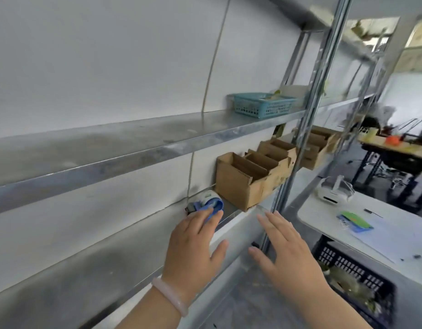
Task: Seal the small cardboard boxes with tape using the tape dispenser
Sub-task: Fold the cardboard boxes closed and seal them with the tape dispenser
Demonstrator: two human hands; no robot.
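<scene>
Left hand [195, 243] flat-fingered on tape dispenser [206, 204], no grip yet; right hand [288, 252] spread, empty. Risks nudging dispenser off shelf [86, 269] edge.

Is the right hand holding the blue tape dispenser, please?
No, the right hand hovers open while the left hand touches the blue tape dispenser.
</scene>
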